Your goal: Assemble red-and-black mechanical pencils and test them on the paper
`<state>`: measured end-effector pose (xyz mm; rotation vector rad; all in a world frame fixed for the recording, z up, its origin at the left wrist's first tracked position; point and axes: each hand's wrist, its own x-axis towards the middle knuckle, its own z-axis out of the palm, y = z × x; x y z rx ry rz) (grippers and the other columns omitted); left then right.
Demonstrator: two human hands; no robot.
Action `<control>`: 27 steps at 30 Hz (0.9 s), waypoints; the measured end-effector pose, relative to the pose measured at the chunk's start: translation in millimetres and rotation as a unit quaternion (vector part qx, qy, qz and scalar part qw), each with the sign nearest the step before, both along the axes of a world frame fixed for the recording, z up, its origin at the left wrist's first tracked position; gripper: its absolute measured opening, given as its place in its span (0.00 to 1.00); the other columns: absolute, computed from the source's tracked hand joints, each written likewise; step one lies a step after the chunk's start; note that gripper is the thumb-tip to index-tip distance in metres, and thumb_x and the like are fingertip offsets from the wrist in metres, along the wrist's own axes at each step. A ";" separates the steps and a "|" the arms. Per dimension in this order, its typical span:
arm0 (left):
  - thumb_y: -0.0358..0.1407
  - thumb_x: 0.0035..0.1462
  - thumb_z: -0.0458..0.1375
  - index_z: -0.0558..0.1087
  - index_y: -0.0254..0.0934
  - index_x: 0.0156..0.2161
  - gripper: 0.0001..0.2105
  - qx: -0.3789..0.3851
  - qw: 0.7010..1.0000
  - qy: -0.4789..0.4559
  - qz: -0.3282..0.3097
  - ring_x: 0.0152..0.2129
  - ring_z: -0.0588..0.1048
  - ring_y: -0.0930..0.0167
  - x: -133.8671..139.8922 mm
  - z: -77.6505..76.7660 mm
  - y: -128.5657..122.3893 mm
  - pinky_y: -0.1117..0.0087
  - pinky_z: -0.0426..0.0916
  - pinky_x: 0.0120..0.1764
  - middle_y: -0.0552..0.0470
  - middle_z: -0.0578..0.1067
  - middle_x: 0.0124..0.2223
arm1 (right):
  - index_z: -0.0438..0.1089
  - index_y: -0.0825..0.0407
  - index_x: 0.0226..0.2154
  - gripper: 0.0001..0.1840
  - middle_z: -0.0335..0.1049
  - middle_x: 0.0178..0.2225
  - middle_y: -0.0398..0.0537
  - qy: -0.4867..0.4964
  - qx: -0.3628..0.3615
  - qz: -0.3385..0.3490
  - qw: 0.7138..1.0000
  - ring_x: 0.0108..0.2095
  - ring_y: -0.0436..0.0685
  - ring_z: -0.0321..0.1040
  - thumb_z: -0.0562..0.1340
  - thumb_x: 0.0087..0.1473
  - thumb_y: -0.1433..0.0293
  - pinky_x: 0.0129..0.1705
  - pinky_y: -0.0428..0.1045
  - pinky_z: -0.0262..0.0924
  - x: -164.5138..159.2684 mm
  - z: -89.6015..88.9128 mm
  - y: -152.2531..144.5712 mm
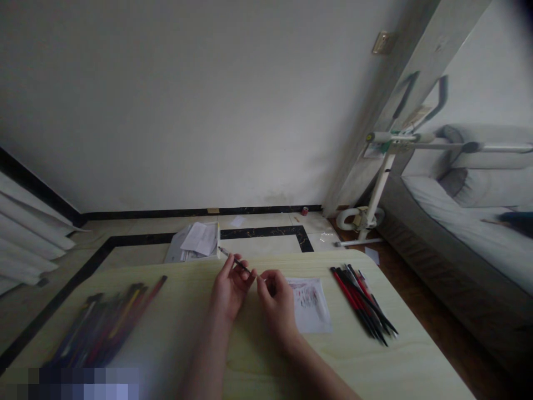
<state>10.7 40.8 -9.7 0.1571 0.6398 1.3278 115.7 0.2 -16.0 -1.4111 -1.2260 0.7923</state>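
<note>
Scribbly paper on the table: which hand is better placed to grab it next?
Probably the right hand: it's nearer the paper, while the left hand is farther away, holding a pen.

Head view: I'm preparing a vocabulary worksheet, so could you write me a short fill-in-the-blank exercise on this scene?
1. The slanted dark pen crosses the fingers of the person's ____.
2. The scribbled paper on the table lies nearer the person's ____.
3. Among the pens at the table's right side, the one bright colour showing is ____.

Missing words: left hand; right hand; red.
</note>
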 end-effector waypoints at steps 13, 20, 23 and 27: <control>0.32 0.54 0.52 0.69 0.33 0.31 0.05 0.003 1.000 -0.006 0.011 0.19 0.70 0.76 0.8 0.6 0.3 0.67 0.71 0.33 0.52 0.71 0.24 | 0.63 0.54 0.25 0.07 0.56 0.16 0.37 -0.005 0.014 -0.006 1.000 0.17 0.46 0.52 0.57 0.48 0.66 0.19 0.42 0.47 -0.4 -0.4 0.6; 0.32 0.54 0.52 0.69 0.33 0.31 0.05 -0.001 1.000 0.001 0.012 0.18 0.70 0.76 1.2 2.5 -0.9 0.67 0.71 0.33 0.53 0.71 0.24 | 0.63 0.54 0.26 0.07 0.56 0.16 0.37 0.007 0.017 -0.003 1.000 0.17 0.47 0.53 0.57 0.49 0.66 0.20 0.42 0.48 -0.7 -0.6 -0.3; 0.32 0.54 0.52 0.68 0.33 0.31 0.05 -0.001 1.000 0.000 0.009 0.17 0.69 0.77 0.8 2.1 -0.9 0.68 0.71 0.31 0.53 0.71 0.24 | 0.63 0.54 0.26 0.08 0.56 0.16 0.37 0.012 0.014 -0.002 1.000 0.18 0.47 0.53 0.57 0.49 0.66 0.20 0.42 0.48 -0.8 -1.2 0.0; 0.32 0.54 0.52 0.68 0.33 0.31 0.05 -0.004 1.000 0.003 0.011 0.17 0.70 0.76 0.2 1.1 0.1 0.69 0.71 0.30 0.53 0.71 0.24 | 0.65 0.54 0.27 0.09 0.56 0.16 0.37 0.015 0.011 0.004 1.000 0.18 0.47 0.53 0.56 0.50 0.65 0.20 0.42 0.47 -0.5 -2.5 0.2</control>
